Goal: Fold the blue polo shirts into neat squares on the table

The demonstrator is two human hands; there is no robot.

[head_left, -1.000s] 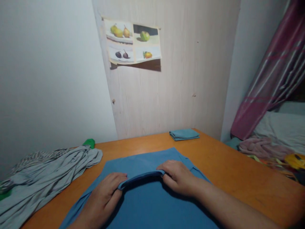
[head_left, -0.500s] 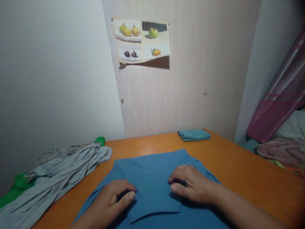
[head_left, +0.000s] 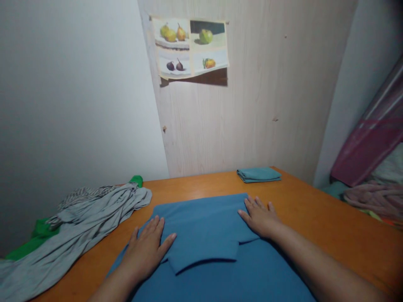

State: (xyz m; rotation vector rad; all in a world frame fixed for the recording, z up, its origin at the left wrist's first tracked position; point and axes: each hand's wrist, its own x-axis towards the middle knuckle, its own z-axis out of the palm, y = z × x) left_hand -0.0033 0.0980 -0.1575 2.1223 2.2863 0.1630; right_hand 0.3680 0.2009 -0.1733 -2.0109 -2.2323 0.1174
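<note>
A blue cloth (head_left: 204, 235) lies spread on the orange table (head_left: 315, 218), with its far part folded toward me so a flap edge runs across the middle. My left hand (head_left: 146, 247) rests flat on the cloth's left side, fingers stretched out. My right hand (head_left: 260, 216) lies flat on the folded part's right corner, fingers spread. Neither hand holds anything.
A small folded teal cloth (head_left: 258, 174) sits at the table's far edge. A crumpled grey garment (head_left: 78, 226) with striped and green cloth (head_left: 37, 235) under it lies at the left. A fruit picture (head_left: 190, 48) hangs on the wooden panel. Bedding and a pink curtain (head_left: 371, 147) are at the right.
My hands let go of the cloth's edge after laying the fold toward me. They slid outward and now lie flat on the cloth. The view shifted slightly to the left.
</note>
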